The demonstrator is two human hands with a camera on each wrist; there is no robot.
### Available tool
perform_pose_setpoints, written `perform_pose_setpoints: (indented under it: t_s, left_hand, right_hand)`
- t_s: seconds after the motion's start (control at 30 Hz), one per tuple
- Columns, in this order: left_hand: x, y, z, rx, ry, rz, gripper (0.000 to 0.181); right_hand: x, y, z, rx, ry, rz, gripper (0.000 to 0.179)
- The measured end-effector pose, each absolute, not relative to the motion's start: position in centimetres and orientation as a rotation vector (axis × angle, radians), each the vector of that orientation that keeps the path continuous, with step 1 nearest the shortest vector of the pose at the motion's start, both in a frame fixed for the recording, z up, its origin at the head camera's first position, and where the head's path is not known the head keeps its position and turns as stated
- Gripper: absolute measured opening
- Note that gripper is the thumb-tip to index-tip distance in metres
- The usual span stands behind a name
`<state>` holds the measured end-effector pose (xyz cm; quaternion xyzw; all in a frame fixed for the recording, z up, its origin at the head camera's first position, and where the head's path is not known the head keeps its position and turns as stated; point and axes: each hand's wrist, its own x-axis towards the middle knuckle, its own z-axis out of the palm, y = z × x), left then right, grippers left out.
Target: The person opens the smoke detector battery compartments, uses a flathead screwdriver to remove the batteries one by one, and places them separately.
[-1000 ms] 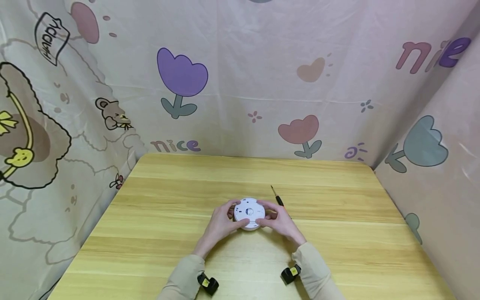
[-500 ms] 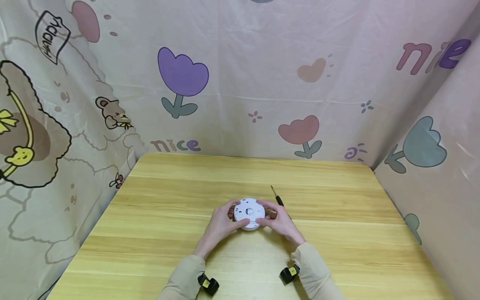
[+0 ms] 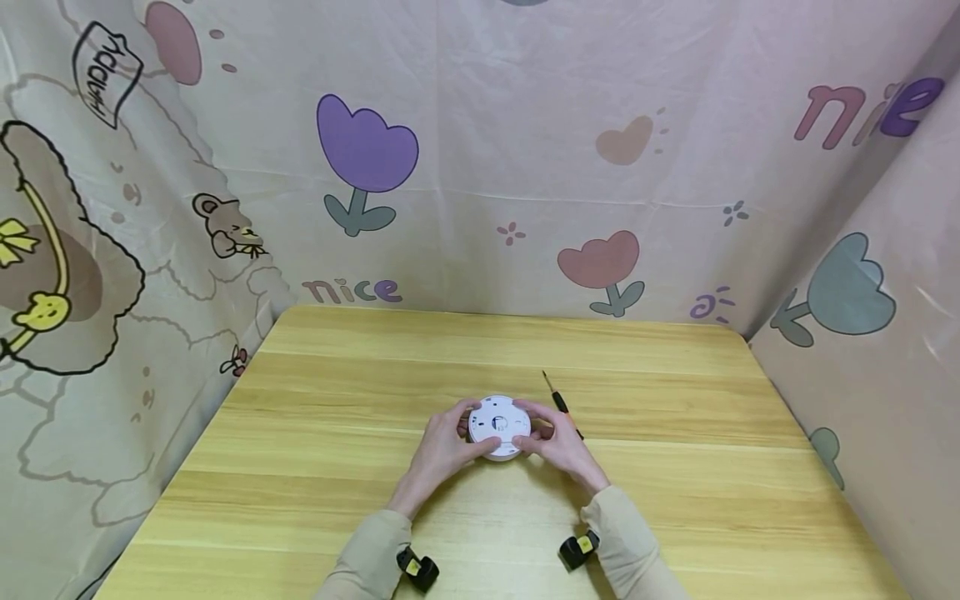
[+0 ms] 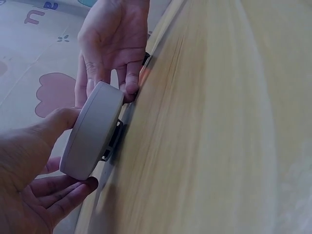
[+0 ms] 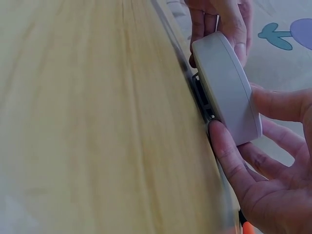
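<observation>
Both hands hold a round white device (image 3: pixel 500 427) at its two sides, over the middle of the table. Small dark marks are printed on its face, which is turned up. My left hand (image 3: pixel 444 446) grips the left rim with the thumb on the face. On the opposite rim, my right hand (image 3: pixel 558 442) does the same. In the left wrist view, a black part (image 4: pixel 115 139) sticks out from the underside of the device (image 4: pixel 92 131). A screwdriver (image 3: pixel 559 400) with a black and orange handle lies just behind my right hand, which covers it in part in the wrist views.
A wood-grain table (image 3: pixel 337 400) spreads beneath the hands. Printed cloth curtains (image 3: pixel 480 150) hang behind it and at both sides. Black wrist cameras (image 3: pixel 417 570) are strapped at the beige sleeves (image 3: pixel 367 550).
The hands keep the same hold on the white device, and it stays in place. The head view has shifted very slightly.
</observation>
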<state>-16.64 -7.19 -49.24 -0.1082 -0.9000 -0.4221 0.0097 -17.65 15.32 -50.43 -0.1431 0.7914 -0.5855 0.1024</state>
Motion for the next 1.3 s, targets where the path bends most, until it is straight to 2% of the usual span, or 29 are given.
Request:
perform_pose_setpoints:
  t_s: [1.3]
  left_hand:
    - [-16.62,-7.05,-48.99,-0.3,-2.821,-1.298,0.072]
  right_hand:
    - [-17.94,15.81,-50.05,-0.496,2.199,-1.727,0.064]
